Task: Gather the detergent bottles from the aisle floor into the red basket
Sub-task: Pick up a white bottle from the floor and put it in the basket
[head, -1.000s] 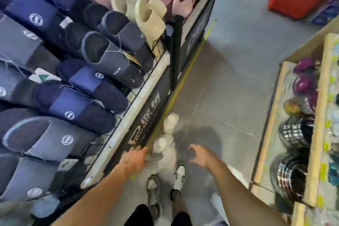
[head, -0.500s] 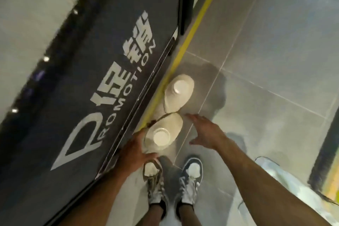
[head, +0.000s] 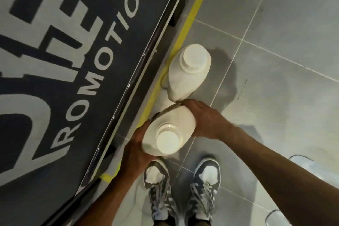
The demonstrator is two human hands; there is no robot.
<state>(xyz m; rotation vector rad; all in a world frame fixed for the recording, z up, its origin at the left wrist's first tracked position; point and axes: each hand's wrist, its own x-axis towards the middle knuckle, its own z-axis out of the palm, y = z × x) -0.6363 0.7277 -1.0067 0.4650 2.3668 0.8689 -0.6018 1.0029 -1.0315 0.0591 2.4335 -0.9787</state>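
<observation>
Risks first. Smooth white bottle (head: 176, 115), clamped by its sides only, nothing visible under the base. If it's full and the squeeze is weak, I'd expect it to slip and land on the shoes (head: 157, 183) right below. Can't tell whether it's off the floor (head: 275, 60) yet.

Second bottle (head: 189, 71) stands upright just beyond, nearly touching the held one at the right fingertips (head: 183, 102). A tilt or a swing forward on the lift likely knocks it over, maybe rolls it under the display panel (head: 73, 60) on the left. Lift straight up.

Basket isn't in view. The carry means turning away with both hands busy, so the second bottle needs another trip.

Hands:
- Left hand (head: 135, 150): on the bottle's near-left side, palm pressed against it, fingers curved round the wall. Fingertips hidden behind the bottle.
- Right hand (head: 203, 119): on the far-right side, fingers curled over the far end, thumb side hidden.
- Both wrapped on the same bottle, opposing squeeze. Neither touches the cap.

Both bottles sit along the yellow tape (head: 192, 14) at the foot of the panel.
</observation>
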